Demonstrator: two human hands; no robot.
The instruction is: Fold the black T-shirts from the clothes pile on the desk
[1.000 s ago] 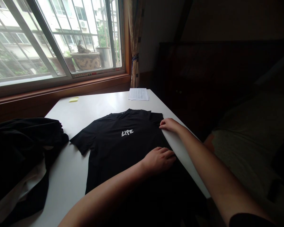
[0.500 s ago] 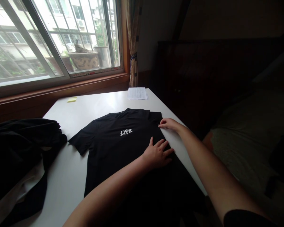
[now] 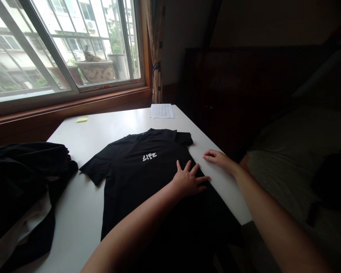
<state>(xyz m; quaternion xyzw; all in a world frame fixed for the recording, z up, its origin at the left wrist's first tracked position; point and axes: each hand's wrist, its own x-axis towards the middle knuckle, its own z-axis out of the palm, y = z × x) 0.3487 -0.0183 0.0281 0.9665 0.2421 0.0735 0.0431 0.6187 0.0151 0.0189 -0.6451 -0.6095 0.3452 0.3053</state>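
The left hand (image 3: pixel 190 180) lies wide on the black shirt (image 3: pixel 130 170), maybe to hold it flat. The right hand (image 3: pixel 220 160), narrow and seemingly empty, is just right of it.

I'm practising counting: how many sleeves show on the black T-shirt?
2. One sleeve of the black T-shirt spreads out left; the other sleeve lies right of the collar, perhaps partly hidden.

Left hand (image 3: pixel 189 180) palm down, fingers splayed; right hand (image 3: pixel 219 160) apart, fingers loosely curled.
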